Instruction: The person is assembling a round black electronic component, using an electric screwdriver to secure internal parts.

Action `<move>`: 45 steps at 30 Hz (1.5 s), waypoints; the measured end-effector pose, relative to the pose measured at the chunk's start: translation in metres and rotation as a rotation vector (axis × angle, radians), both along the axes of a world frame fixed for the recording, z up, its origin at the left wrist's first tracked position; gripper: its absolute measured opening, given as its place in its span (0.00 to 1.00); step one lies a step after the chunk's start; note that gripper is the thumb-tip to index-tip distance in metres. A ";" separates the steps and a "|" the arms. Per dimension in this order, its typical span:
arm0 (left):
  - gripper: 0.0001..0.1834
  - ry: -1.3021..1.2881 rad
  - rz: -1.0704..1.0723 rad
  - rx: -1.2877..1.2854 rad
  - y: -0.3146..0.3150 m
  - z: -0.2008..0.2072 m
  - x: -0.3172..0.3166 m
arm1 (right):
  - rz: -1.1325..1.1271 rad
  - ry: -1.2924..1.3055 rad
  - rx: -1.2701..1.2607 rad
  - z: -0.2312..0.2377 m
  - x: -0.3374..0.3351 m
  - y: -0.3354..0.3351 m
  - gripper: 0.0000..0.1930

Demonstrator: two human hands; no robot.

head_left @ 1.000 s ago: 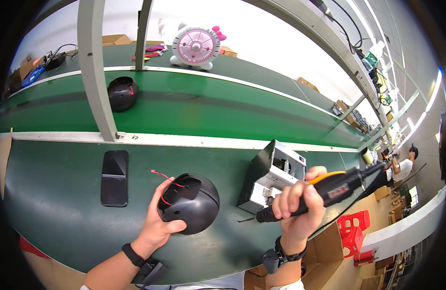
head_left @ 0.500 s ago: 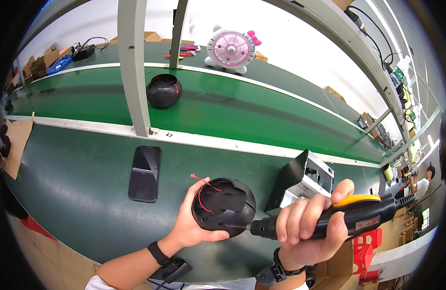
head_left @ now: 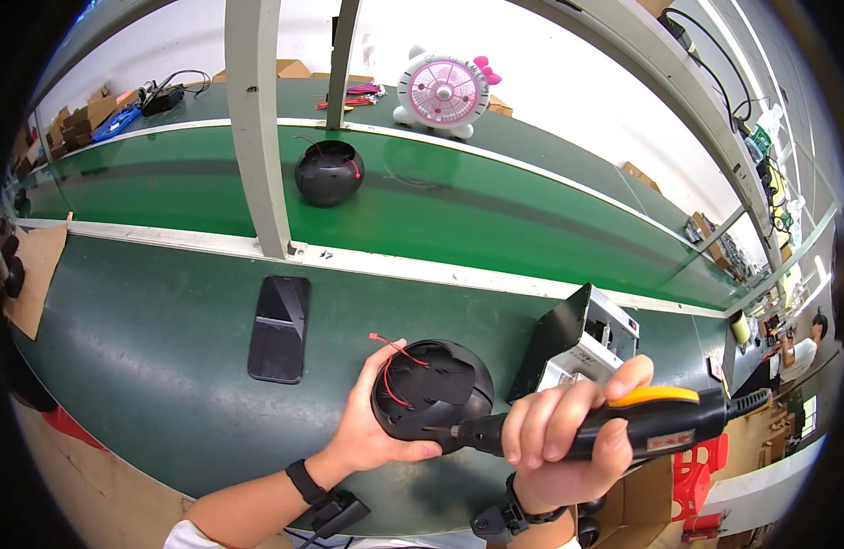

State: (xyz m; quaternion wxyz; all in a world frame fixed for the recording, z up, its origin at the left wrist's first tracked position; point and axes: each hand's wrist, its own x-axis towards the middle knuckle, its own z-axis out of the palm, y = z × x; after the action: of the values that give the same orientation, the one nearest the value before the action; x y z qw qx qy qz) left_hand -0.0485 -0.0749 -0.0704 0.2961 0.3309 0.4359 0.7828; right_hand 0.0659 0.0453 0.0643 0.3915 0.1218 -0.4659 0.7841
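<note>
A black, rounded plastic housing (head_left: 436, 384) sits over the green worktable, with a thin red wire (head_left: 387, 377) and small plug sticking up from its left side. My left hand (head_left: 372, 430) clasps it, thumb along the near edge and fingers around the left side. In my right hand (head_left: 564, 444) is a black electric screwdriver (head_left: 665, 416) with an orange lever, held nearly level. Its bit points left into the near part of the housing; whether a screw is under the tip is too small to tell.
Left of the housing lies a dark phone (head_left: 278, 329). A black-and-silver boxy device (head_left: 578, 339) stands behind my right hand. Across a white rail, another black housing (head_left: 329, 174) rests on the green belt (head_left: 495, 210). A metal post (head_left: 255, 137) rises near it; a pink-and-white fan (head_left: 443, 93) stands beyond.
The screwdriver and my right hand have shifted left, bringing the tool's nose closer to the housing. On the belt, the other housing has moved right, away from the post.
</note>
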 end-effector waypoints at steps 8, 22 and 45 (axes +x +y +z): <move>0.64 -0.100 -0.062 0.003 -0.002 0.001 0.003 | -0.001 0.085 0.170 -0.015 -0.005 -0.001 0.13; 0.63 -0.109 -0.128 -0.003 -0.007 0.009 0.007 | 0.053 0.093 0.131 -0.013 0.000 -0.007 0.15; 0.72 0.830 -0.004 0.037 0.021 0.075 0.064 | -0.101 -0.868 -0.020 -0.044 0.143 0.039 0.38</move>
State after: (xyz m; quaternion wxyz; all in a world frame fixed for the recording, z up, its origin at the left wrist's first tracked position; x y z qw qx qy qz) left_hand 0.0159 -0.0535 0.0044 0.0909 0.6247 0.5034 0.5900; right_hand 0.2089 0.0845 0.0205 0.1984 -0.2459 -0.5851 0.7469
